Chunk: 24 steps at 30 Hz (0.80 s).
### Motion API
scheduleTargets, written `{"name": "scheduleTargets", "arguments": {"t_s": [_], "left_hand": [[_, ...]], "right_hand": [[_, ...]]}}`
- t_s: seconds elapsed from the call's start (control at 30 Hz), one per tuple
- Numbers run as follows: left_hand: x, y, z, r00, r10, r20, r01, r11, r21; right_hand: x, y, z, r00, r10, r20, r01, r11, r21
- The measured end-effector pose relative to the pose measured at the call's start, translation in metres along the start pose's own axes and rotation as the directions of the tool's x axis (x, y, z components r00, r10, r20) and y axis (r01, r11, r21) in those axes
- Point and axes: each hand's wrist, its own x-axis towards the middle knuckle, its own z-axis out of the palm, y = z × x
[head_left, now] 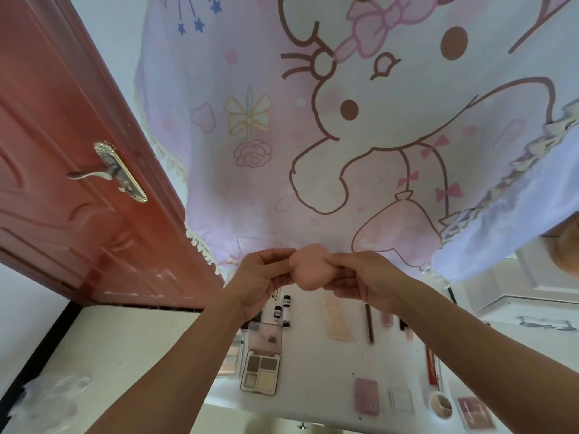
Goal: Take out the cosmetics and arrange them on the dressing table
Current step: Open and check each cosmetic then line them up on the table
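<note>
Head view shows both hands raised in front of a hanging pink and white cloth with a cartoon animal print (pixel 250 170). Between the hands is a soft peach-coloured rounded makeup sponge (pixel 308 270). The left hand (pixel 261 278) pinches the left side of the sponge with thumb and curled fingers. The right hand (pixel 360 277) pinches the right side in the same way, so the sponge is held in the air above the white dressing table (pixel 313 364) and does not touch it. On the table, under the left hand, lies an open square eyeshadow palette with four pans (pixel 260 371), with its clear lid folded back. Just beyond the palette are two small white bottles with black caps (pixel 282 306). Under the right hand lie a long flat beige case (pixel 336 321), a thin dark pencil (pixel 370 324) and a short pink tube (pixel 387 317), side by side but apart. Nearer to the table edge are a dusty pink rectangular compact (pixel 366 396), a small white box (pixel 401 400) and a small round open jar (pixel 440 404). A slim red pen (pixel 431 368) lies under the right forearm. At the left stands a reddish-brown wooden door (pixel 56 145) with a metal lever handle (pixel 106 174). Crumpled clear plastic wrapping (pixel 47 399) lies at the lower left.
</note>
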Motion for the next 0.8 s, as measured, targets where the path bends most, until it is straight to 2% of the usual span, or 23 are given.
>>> {"name": "scheduleTargets", "arguments": {"t_s": [0.07,0.17,0.27,0.4,0.57,0.73,0.8], "left_hand": [[-0.002,0.0,0.001,0.999,0.048,-0.011,-0.047,0.99,0.13],[-0.007,-0.001,0.001,0.995,0.091,0.043,-0.101,0.883,0.457],[-0.01,0.002,0.003,0.993,0.099,0.069,-0.12,0.825,0.552],[-0.01,0.008,0.003,0.991,0.1,0.09,-0.134,0.807,0.576],[-0.009,0.009,-0.002,0.995,0.08,0.068,-0.104,0.84,0.532],[-0.005,0.009,-0.001,0.999,0.028,-0.046,-0.018,0.977,0.212],[-0.007,0.011,-0.001,0.999,-0.008,-0.048,0.017,0.983,0.185]], "right_hand": [[0.0,0.001,0.001,1.0,0.007,-0.01,-0.006,0.999,0.042],[0.0,0.001,0.002,1.0,0.019,-0.002,-0.019,0.997,0.081],[-0.001,-0.002,0.002,0.999,0.032,0.026,-0.033,0.996,0.077],[-0.002,-0.003,0.005,0.998,0.041,0.053,-0.045,0.996,0.081],[-0.001,-0.005,0.007,0.998,0.035,0.061,-0.039,0.997,0.064],[0.0,-0.005,0.008,0.999,-0.01,0.039,0.01,1.0,-0.009],[-0.001,-0.005,0.008,0.999,-0.017,0.048,0.018,1.0,-0.018]]}}
